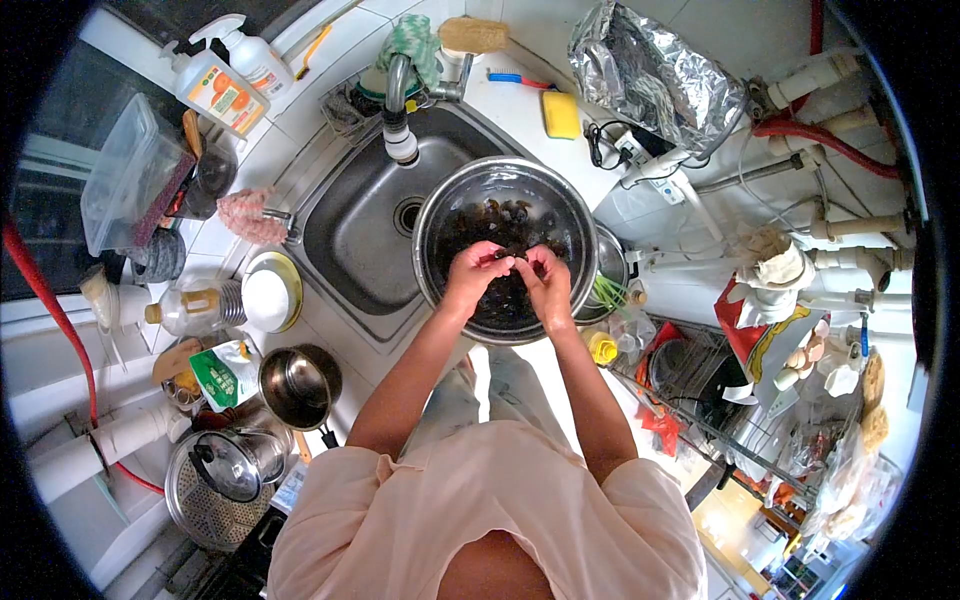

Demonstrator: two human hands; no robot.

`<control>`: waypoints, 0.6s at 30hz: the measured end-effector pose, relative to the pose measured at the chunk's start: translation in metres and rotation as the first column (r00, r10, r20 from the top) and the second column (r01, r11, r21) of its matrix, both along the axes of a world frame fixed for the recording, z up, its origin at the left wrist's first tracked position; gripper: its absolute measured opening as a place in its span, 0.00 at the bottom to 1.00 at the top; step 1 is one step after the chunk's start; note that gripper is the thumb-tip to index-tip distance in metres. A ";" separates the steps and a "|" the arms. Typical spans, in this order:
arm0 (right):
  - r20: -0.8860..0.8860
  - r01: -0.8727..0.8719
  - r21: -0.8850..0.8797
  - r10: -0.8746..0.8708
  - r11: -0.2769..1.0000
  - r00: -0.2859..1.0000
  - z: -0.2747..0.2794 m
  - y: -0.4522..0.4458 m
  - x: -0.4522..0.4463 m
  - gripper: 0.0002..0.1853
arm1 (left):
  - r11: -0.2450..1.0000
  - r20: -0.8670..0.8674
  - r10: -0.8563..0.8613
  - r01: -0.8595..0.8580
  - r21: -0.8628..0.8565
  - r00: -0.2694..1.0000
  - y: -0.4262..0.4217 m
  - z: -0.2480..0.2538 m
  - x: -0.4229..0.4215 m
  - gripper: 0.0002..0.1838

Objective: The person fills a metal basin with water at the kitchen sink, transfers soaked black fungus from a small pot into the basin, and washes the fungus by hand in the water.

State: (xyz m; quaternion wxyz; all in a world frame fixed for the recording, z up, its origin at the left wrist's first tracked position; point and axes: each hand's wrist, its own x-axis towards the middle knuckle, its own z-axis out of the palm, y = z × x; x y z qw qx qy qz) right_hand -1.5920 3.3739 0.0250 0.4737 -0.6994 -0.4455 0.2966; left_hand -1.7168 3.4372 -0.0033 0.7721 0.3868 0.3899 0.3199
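Observation:
A large metal bowl (505, 161) stands at the right edge of the sink, with dark, wet, frilly pieces of wood ear mushroom (478, 222) inside. Over the bowl, my left hand (477, 274) pinches a small dark piece of wood ear mushroom (508, 254) between thumb and fingers. My right hand (546, 284) meets it there, its thumb and fingers closed on the same piece. The fingertips of both hands nearly touch. Part of the bowl's contents is hidden beneath my hands.
The steel sink (345, 240) lies left of the bowl, under the faucet (398, 110). A yellow sponge (561, 115), a brush (520, 79) and a power strip (650, 165) are at the back right. A saucepan (300, 385) sits left; green onions (608, 291) lie right.

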 end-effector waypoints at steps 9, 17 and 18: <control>0.293 0.123 0.084 -0.142 0.989 0.945 -0.039 -0.002 0.033 0.08 | 0.825 -0.633 0.240 0.189 0.533 0.735 0.025 -0.019 -0.019 0.11; -0.603 0.140 -0.179 -0.221 0.974 0.766 -0.110 0.041 0.008 0.29 | 0.970 -0.444 0.089 0.022 0.240 0.892 0.043 -0.074 0.021 0.30; -0.716 0.129 -0.276 -0.294 0.952 0.634 -0.098 0.046 0.004 0.27 | 0.996 -0.276 0.060 -0.039 0.083 0.959 0.044 -0.080 0.026 0.28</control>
